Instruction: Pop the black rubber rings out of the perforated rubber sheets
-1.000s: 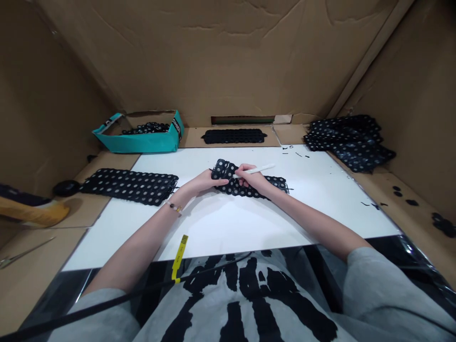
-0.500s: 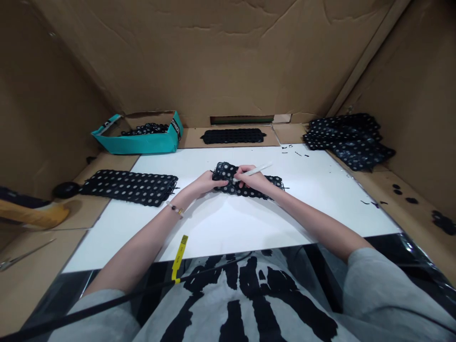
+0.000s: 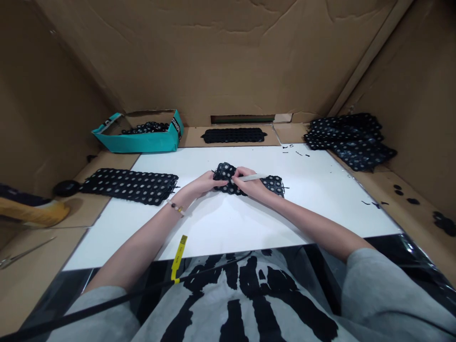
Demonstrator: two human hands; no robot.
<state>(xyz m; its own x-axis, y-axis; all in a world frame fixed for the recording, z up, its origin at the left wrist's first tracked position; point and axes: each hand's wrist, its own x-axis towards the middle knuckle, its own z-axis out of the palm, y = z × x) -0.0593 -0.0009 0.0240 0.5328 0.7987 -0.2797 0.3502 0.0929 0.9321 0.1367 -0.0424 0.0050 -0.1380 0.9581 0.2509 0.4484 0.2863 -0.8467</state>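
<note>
A black sheet with pale round dots [image 3: 273,185] lies on the white board in front of me, its left part bent up. My left hand [image 3: 207,182] grips that left end, with the thumb on top of the dots. In my right hand [image 3: 250,182] is a slim white pen-like tool [image 3: 253,177], held like a pencil. Its tip meets the dotted sheet close to my left thumb; the exact contact is too small to make out. My right hand covers the middle of the sheet.
Another dotted sheet [image 3: 130,185] lies at left. A teal box [image 3: 138,145] holds black dotted pieces. A black strip [image 3: 234,135] rests at the back, and a pile of dotted sheets [image 3: 351,137] at right. Tweezers [image 3: 26,252] lie far left. Cardboard walls [image 3: 228,61] surround the white board [image 3: 228,228].
The white tool has tipped lower, to a flatter angle, and my right hand has shifted slightly to the left. My left hand keeps its grip on the sheet.
</note>
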